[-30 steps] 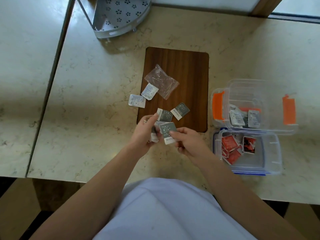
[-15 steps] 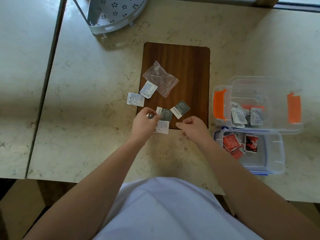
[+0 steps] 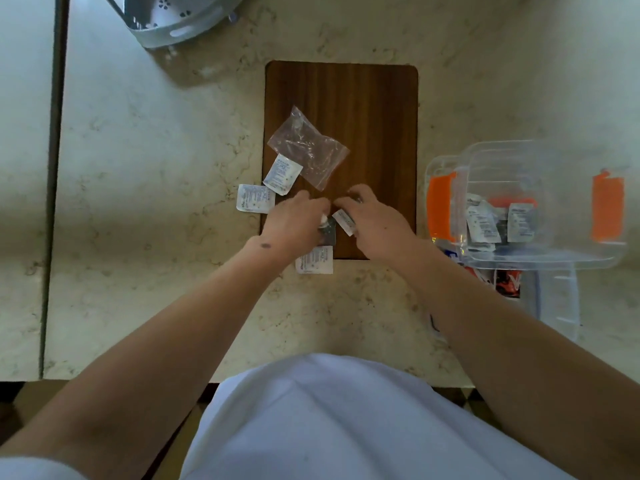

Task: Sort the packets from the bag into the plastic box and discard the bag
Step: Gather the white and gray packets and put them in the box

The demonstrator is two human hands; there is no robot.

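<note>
The clear empty bag (image 3: 308, 150) lies on the wooden board (image 3: 363, 98). Two white packets (image 3: 282, 174) (image 3: 255, 198) lie at the bag's left, and a third (image 3: 314, 260) sits at the board's near edge. My left hand (image 3: 294, 220) is curled down onto a grey packet (image 3: 328, 233). My right hand (image 3: 377, 223) pinches another grey-and-white packet (image 3: 344, 221) beside it. The clear plastic box (image 3: 498, 147) with orange clasps stands to the right and holds several packets (image 3: 485, 225).
A clear tray (image 3: 568, 299) with red packets (image 3: 507, 284) sits in front of the box, partly behind my right forearm. A grey perforated rack (image 3: 180, 19) stands at the back left. A seam (image 3: 55, 168) splits the marble counter on the left.
Both hands moved forward from near my body onto the board. A white packet held earlier now lies at the board's near edge. My fingers have closed on the grey packets.
</note>
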